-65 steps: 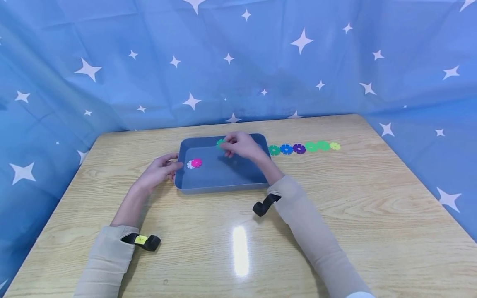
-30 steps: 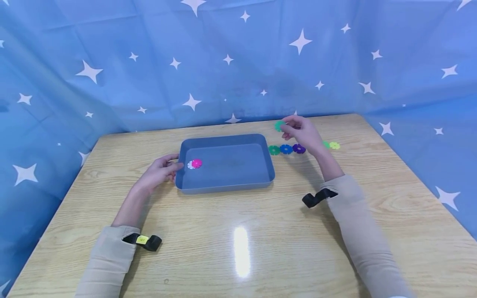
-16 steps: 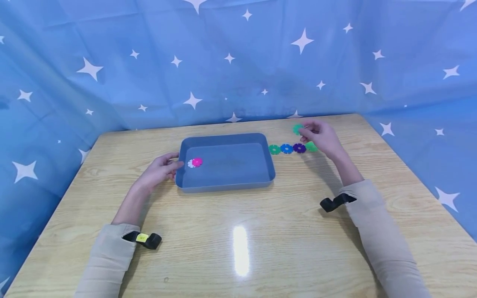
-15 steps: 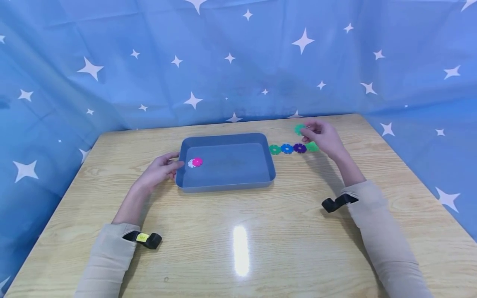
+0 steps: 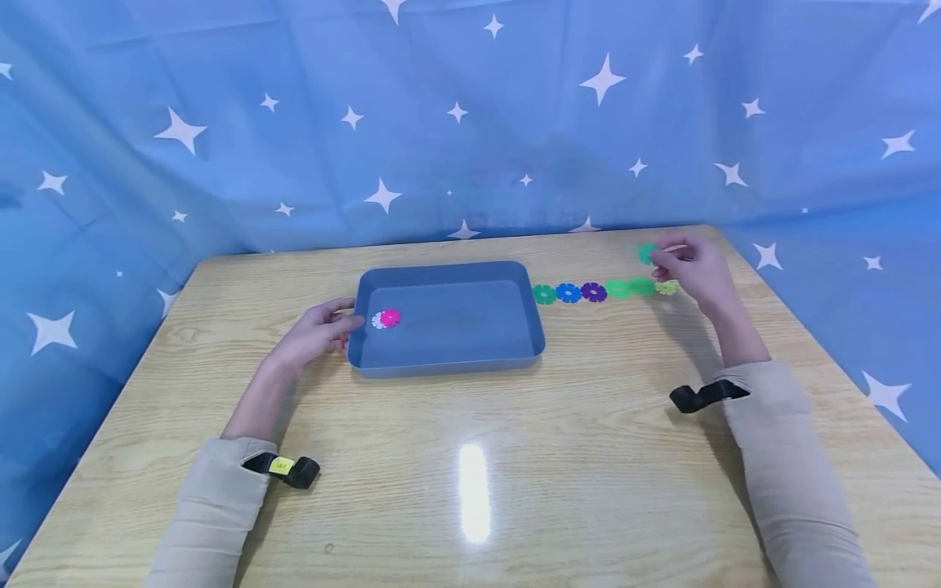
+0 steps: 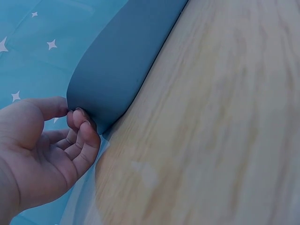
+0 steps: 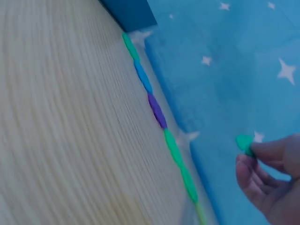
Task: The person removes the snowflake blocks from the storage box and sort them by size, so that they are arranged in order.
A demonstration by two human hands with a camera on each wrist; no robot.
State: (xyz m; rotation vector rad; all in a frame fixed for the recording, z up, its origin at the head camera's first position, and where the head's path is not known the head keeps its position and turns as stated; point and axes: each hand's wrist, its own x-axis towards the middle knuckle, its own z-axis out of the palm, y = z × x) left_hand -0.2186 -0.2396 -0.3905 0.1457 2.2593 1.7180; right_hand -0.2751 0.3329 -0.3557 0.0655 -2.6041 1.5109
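My right hand [image 5: 698, 269] pinches a green notched plastic disc [image 5: 647, 253] between thumb and fingers. It is held above the table, just behind the right end of a row of flat discs. That row holds a green disc [image 5: 544, 294], a blue disc [image 5: 568, 293], a purple disc [image 5: 594, 291], two light green discs [image 5: 618, 287] and a yellow-green disc [image 5: 666, 287], which is partly covered by the fingers. With thumb over the rim, my left hand [image 5: 312, 333] grips the left end of the grey-blue tray [image 5: 448, 369]. Inside the tray, a pink disc [image 5: 390, 318] overlaps a white disc [image 5: 378, 320].
The wooden table [image 5: 397, 457] carries the tray near its far side, and the row of discs runs right from the tray's right end. A blue star-patterned cloth [image 5: 515, 122] hangs behind the table and at its sides. Black straps [image 5: 709, 396] circle both sleeves.
My right hand has lifted the green disc out of the tray and carried it rightward, past the row, to its right end. The left hand stays on the tray.
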